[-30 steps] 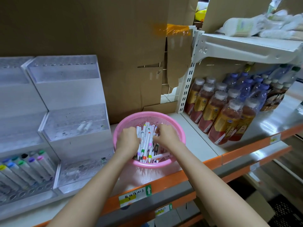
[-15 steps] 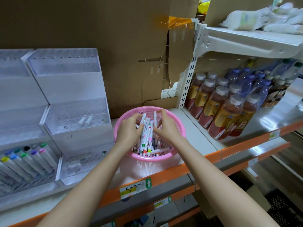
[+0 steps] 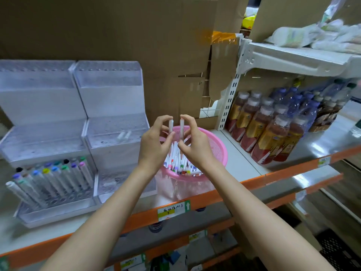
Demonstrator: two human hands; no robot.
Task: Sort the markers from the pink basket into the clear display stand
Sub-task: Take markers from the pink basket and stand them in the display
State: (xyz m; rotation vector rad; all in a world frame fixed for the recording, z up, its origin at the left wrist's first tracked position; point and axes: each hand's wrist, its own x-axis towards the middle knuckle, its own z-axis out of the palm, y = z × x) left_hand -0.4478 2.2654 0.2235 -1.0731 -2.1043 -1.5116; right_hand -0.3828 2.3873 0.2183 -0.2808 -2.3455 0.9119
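**Two markers out of the basket, none yet placed**

The left hand and right hand are raised side by side just above the pink basket. Each pinches one white marker, the left marker and the right marker, and both stand upright and nearly touching. The fingers of both hands are curled and clamped on the barrels, thumb against fingertips. Holding the pair together at eye level probably serves to compare or identify them before sorting.

The remaining markers lie heaped in the basket, which stands on the shelf just right of the clear display stand. That short distance suits quick transfers.

The stand's lower left tier already carries a row of coloured-cap markers, tilted back in their holes. The tiers nearest the basket appear mostly unfilled, so the task is judged to be at an early stage.

Bottles crowd the shelf to the right, well apart from the hands.
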